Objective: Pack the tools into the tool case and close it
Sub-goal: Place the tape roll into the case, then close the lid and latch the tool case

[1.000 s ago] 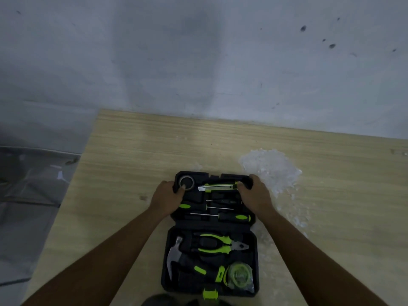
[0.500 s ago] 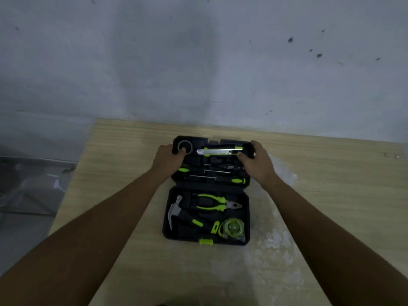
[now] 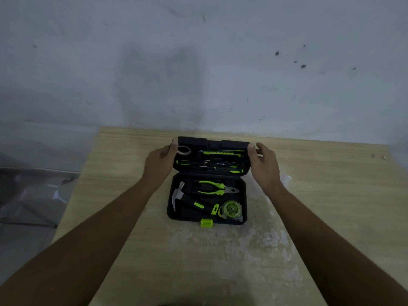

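Observation:
A black tool case lies open on the wooden table (image 3: pixel 320 195). Its lid (image 3: pixel 212 142) is tilted up off the table and carries a tape roll (image 3: pixel 184 150), a green utility knife (image 3: pixel 220 153) and screwdrivers (image 3: pixel 209 167). The base (image 3: pixel 242 195) holds a hammer (image 3: pixel 177 195), green pliers (image 3: pixel 215 188) and a tape measure (image 3: pixel 231 209). A green latch (image 3: pixel 206 222) sticks out at the front edge. My left hand (image 3: pixel 160 161) grips the lid's left edge. My right hand (image 3: pixel 263 162) grips its right edge.
A grey wall rises right behind the table's far edge. Whitish worn patches (image 3: pixel 254 239) mark the tabletop in front of and right of the case. The table's left edge drops off to a grey floor with plastic sheeting (image 3: pixel 33 195).
The lid has risen from lying nearly flat to a steeper tilt, both hands still on its sides. The view has pulled back, so the case appears farther away.

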Available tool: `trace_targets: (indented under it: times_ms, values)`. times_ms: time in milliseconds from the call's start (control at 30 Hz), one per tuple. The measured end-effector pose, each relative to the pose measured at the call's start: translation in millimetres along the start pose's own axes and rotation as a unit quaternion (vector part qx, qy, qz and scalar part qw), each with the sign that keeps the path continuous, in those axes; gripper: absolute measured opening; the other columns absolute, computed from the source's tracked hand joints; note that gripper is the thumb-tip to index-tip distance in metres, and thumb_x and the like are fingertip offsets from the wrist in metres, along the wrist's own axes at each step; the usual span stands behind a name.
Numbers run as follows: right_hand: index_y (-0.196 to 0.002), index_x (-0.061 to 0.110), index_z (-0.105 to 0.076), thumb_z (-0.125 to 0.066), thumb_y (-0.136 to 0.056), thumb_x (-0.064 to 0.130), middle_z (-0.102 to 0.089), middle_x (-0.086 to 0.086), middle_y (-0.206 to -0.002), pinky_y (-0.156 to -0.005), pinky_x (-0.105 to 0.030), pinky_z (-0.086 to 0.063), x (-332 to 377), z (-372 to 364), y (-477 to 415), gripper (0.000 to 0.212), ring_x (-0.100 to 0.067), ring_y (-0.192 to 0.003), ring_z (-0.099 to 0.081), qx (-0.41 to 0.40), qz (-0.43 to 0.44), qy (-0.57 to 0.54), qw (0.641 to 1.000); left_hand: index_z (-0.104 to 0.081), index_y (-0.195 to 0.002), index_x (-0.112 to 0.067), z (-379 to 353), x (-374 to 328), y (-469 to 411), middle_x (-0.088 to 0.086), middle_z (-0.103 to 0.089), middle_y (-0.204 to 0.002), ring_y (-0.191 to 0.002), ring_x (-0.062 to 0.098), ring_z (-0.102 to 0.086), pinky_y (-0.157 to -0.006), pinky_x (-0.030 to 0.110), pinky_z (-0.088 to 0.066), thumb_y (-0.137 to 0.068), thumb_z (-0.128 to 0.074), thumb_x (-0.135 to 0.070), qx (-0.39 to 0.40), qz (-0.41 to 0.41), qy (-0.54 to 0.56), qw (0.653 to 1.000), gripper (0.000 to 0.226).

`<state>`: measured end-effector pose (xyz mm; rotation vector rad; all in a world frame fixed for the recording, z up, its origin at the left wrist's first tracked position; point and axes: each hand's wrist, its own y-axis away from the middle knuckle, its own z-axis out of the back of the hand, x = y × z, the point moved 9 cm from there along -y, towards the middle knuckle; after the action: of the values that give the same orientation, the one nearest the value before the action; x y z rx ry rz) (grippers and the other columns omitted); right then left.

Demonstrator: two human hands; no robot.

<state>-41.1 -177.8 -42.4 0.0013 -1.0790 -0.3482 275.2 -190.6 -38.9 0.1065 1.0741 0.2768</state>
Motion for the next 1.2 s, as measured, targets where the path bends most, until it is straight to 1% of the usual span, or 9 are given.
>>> trace_targets:
  times_ms: [100, 167, 267, 433, 533, 633, 767, 900, 1200]
  values:
    - [-0.108, 0.009, -0.065, -0.046, -0.097, 0.042, -0.068, -0.012, -0.098, -0.071, -0.018, -0.052, 8, 4, 25, 0.039, -0.016, -0.088, -0.065, -0.001, 0.036, -0.005, 0.999, -0.043, -0.044, -0.024, 8, 1, 26, -0.003, -0.031, -0.039, -0.046, 0.015, -0.030, -0.055, 0.029, -0.024, -0.090, -0.043, -0.062, -0.016, -0.008, 0.004, 1.000, 0.059]
    - [-0.105, 0.008, -0.065, -0.049, -0.097, 0.034, -0.067, -0.007, -0.093, -0.065, -0.009, -0.048, 6, 7, 43, 0.032, -0.008, -0.083, -0.064, -0.009, 0.036, -0.009, 0.999, -0.066, -0.061, -0.027, 14, 12, 40, -0.007, -0.041, -0.037, -0.046, 0.013, -0.039, -0.053, 0.029, -0.030, -0.088, -0.046, -0.063, -0.037, -0.010, -0.002, 0.999, 0.049]
    - [-0.120, 0.007, -0.059, -0.055, -0.095, 0.033, -0.060, -0.003, -0.104, -0.079, -0.021, -0.047, -11, 6, 66, 0.036, -0.009, -0.089, -0.059, -0.011, 0.026, -0.001, 1.000, -0.072, -0.087, -0.032, 19, 29, 62, -0.005, -0.065, -0.058, -0.060, 0.016, -0.059, -0.059, 0.030, -0.041, -0.086, -0.053, -0.061, -0.067, -0.012, -0.006, 0.998, 0.034]
    - [-0.123, 0.019, -0.058, -0.059, -0.089, 0.046, -0.059, -0.009, -0.116, -0.081, -0.022, -0.055, -51, -6, 96, 0.043, -0.016, -0.103, -0.061, 0.016, 0.015, 0.028, 0.999, -0.072, -0.104, -0.033, 9, 58, 97, -0.012, -0.066, -0.056, -0.058, 0.001, -0.061, -0.058, 0.032, -0.046, -0.086, -0.059, -0.053, -0.042, 0.011, 0.035, 0.998, 0.030]
    - [-0.129, 0.027, -0.053, -0.059, -0.082, 0.062, -0.055, -0.009, -0.124, -0.083, -0.031, -0.059, -92, -17, 104, 0.059, -0.017, -0.108, -0.061, 0.055, -0.012, 0.023, 0.998, -0.066, -0.118, -0.026, 2, 77, 109, -0.005, -0.075, -0.091, -0.088, 0.007, -0.067, -0.073, 0.022, -0.050, -0.084, -0.065, -0.046, -0.017, 0.035, 0.069, 0.997, 0.040]
    - [-0.135, 0.016, -0.047, -0.067, -0.087, 0.034, -0.043, -0.005, -0.127, -0.095, -0.029, -0.050, -84, -20, 126, 0.055, -0.014, -0.111, -0.054, 0.053, -0.034, 0.016, 0.998, -0.059, -0.127, -0.022, -6, 91, 118, -0.007, -0.066, -0.114, -0.102, 0.006, -0.061, -0.091, 0.023, -0.048, -0.083, -0.067, -0.042, 0.029, 0.057, 0.062, 0.996, 0.049]
    - [-0.138, 0.010, -0.042, -0.064, -0.089, 0.013, -0.036, -0.010, -0.131, -0.098, -0.030, -0.047, -94, -26, 141, 0.054, -0.020, -0.117, -0.047, 0.049, -0.055, 0.032, 0.997, -0.055, -0.131, -0.027, -15, 110, 124, -0.006, -0.060, -0.129, -0.116, 0.006, -0.054, -0.098, 0.020, -0.041, -0.080, -0.066, -0.050, 0.061, 0.078, 0.039, 0.994, 0.057]
    - [-0.137, 0.014, -0.043, -0.066, -0.087, 0.014, -0.038, -0.009, -0.130, -0.094, -0.030, -0.049, -97, -27, 139, 0.054, -0.019, -0.115, -0.049, 0.038, -0.044, 0.037, 0.998, -0.054, -0.132, -0.024, -17, 109, 123, -0.005, -0.063, -0.125, -0.111, 0.001, -0.054, -0.084, 0.003, -0.039, -0.083, -0.066, -0.044, 0.064, 0.072, 0.039, 0.995, 0.053]
    - [-0.132, 0.012, -0.046, -0.067, -0.087, 0.020, -0.049, -0.013, -0.127, -0.099, -0.042, -0.043, -99, -29, 143, 0.050, -0.028, -0.117, -0.048, 0.017, -0.027, 0.107, 0.994, -0.056, -0.130, -0.022, -23, 115, 119, -0.002, -0.054, -0.136, -0.119, 0.008, -0.051, -0.101, 0.024, -0.039, -0.083, -0.070, -0.032, 0.081, 0.098, 0.068, 0.990, 0.050]
